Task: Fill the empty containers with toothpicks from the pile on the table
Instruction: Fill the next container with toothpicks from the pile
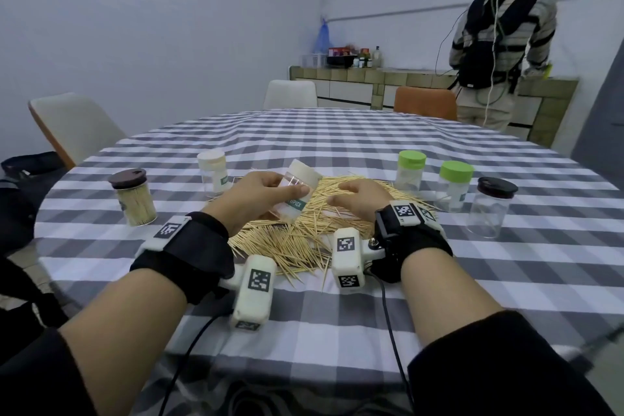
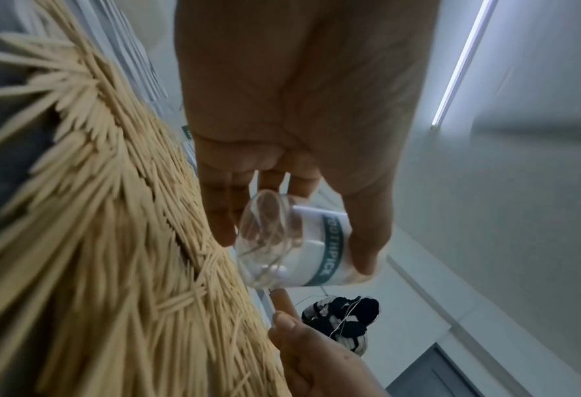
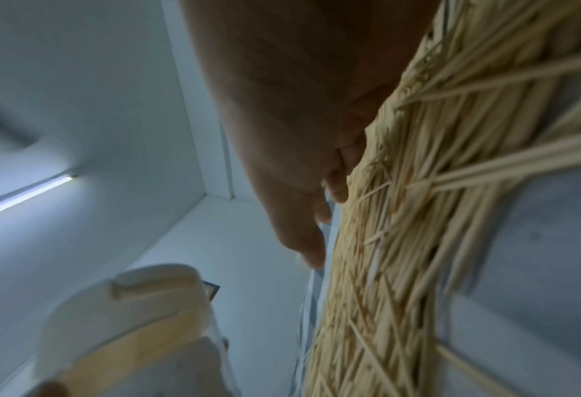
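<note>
- While the left hand (image 1: 251, 194) grips it, the small clear jar (image 1: 297, 192) with a cream lid and a green label is tilted in the air, just over the far left side of the toothpick pile (image 1: 297, 240).
- From the left wrist view, the fingers (image 2: 221, 204) and thumb curl round the jar (image 2: 295, 247), and it looks almost empty inside. I cannot tell if a few thin sticks are in it.
- Its lid is on, so I think it must come off before any toothpicks go in.
- The right hand (image 1: 359, 201) lies flat on top of the pile with its fingers spread and relaxed. It holds nothing that I can see.
- One jar with a brown lid (image 1: 133, 197), at the left, is packed full of toothpicks. That one looks done.
- Another cream-lid jar (image 1: 213, 174) stands behind the left hand. I cannot tell how full it is.
- Two green-lid jars (image 1: 410, 170) and one clear jar with a dark lid (image 1: 489, 208) stand to the right of the pile. The dark-lid one looks empty, and the green ones look empty or nearly so.
- So most of the job is left, I think, and the pile is big.
- All of it sits on a round table with a grey and white checked cloth (image 1: 337, 138).
- Another person (image 1: 496, 40) stands at a counter far behind, facing away.
</note>
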